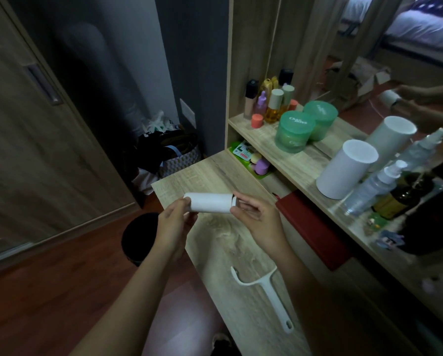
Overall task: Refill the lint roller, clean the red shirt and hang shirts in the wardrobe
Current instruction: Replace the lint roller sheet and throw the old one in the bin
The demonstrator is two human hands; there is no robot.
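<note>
Above the wooden table (215, 173), the left hand (174, 222) and right hand (256, 219) grip opposite ends of a white paper roll (210, 202), the empty roller handle (264, 296) lying on the table nearby.

roll (210, 203) above table (241, 253) | handle (269, 294) on table, nearer

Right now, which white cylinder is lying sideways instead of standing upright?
The small white roll held between the left hand and right hand over the table: it lies horizontal, while the bigger white canister stands upright on the shelf.
</note>
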